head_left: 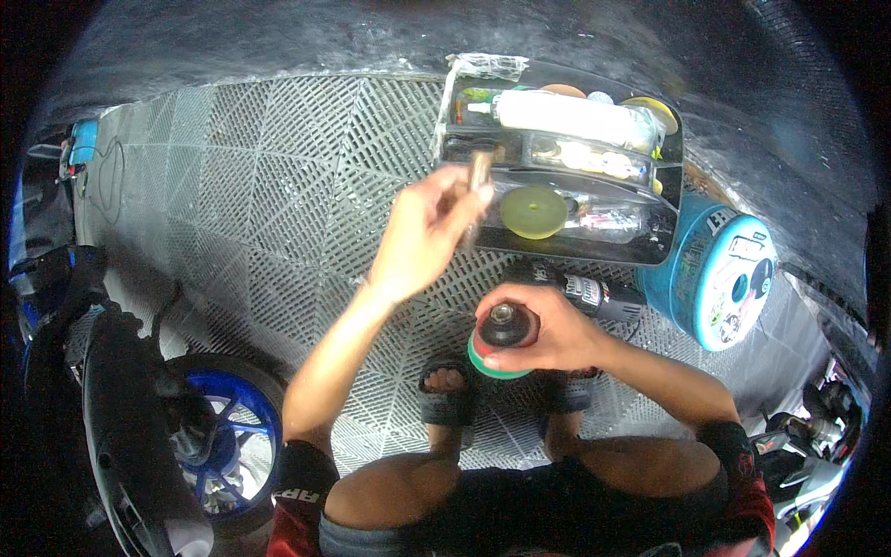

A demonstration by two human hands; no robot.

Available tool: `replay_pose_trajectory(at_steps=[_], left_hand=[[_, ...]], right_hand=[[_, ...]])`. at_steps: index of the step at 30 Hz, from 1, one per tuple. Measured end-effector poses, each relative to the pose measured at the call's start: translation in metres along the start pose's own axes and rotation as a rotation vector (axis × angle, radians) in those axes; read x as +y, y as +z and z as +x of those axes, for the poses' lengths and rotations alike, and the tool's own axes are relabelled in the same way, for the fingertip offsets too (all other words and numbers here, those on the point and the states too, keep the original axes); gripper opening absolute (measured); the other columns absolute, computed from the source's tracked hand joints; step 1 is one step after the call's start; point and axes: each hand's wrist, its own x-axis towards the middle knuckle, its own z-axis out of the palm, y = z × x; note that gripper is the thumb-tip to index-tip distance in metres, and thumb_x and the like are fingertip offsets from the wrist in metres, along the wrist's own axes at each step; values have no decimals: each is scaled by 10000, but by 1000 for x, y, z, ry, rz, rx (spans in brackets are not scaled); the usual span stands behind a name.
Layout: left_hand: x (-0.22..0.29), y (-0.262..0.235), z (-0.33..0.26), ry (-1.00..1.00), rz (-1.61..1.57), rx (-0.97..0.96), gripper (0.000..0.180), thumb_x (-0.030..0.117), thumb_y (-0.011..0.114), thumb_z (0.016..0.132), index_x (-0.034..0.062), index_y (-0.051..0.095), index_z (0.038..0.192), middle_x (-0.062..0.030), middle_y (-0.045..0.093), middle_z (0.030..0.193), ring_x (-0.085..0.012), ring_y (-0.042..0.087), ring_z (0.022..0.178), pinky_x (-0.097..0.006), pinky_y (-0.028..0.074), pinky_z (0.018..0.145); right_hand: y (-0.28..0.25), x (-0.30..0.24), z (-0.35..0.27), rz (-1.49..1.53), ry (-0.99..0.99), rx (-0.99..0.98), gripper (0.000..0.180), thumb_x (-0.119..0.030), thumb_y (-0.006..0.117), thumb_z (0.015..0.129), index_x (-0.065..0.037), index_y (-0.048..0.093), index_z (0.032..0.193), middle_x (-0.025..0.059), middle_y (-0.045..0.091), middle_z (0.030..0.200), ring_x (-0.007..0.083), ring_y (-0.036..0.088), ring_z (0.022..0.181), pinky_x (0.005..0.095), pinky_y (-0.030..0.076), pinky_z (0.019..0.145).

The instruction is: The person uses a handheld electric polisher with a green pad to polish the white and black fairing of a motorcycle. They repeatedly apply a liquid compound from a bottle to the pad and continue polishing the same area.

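Note:
My left hand [419, 237] is raised at the near left side of a black tool caddy [557, 252]. Its fingers pinch a short brown brush-like piece [480, 171], smeared by motion. My right hand [549, 327] wraps round a round black-and-red polisher head [507, 327] with a metal knob on top and a green pad [501, 372] underneath. Just beyond that hand lies a black cylindrical tool body [594, 293] with printed labels; whether it joins the head is hidden. In the caddy are a yellow-green disc [534, 213] and a white bottle [575, 118] lying on its side.
A blue drum-shaped container [691, 269] with stickers stands right of the caddy. Grey slotted floor tiles [306, 158] spread to the left. A blue-spoked motorcycle wheel [232, 432] is at lower left. Dark sheeting [371, 42] rises behind. My sandalled feet [446, 395] are below my hands.

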Motion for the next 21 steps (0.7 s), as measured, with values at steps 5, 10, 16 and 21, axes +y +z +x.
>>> replay_pose_trajectory(at_steps=[5,10,16,21], left_hand=[[11,-15,35,424,827,228,275,203,686,952,-44,713,1072,-164,698,771,-178,670,655,-322,511,622],[43,-16,16,313,616,324,274,187,718,918,-39,716,1072,-166,714,833,-241,704,723,-333,547,680],[25,13,-62,148,362,-457,981,305,946,657,19,411,1427,-217,527,1325,-367,589,1189,-428,501,969],[-33,49,-78,60,330,-163,778,177,859,637,12,420,1258,-154,537,1102,-284,603,996,-373,505,853]], right_hand=[[-1,15,0,-11,96,-39,423,-256,871,793,-17,647,1062,57,731,960,118,680,901,303,555,825],[-10,27,-3,98,206,-28,484,-407,806,851,-35,632,1107,70,715,1010,142,677,850,311,564,737],[3,21,-9,1167,495,-40,679,-632,354,1037,-88,437,1435,112,627,1220,270,672,1021,388,578,802],[-25,40,-35,-103,457,-67,527,-497,516,1020,-44,595,1276,176,583,1260,357,615,1134,441,514,933]])
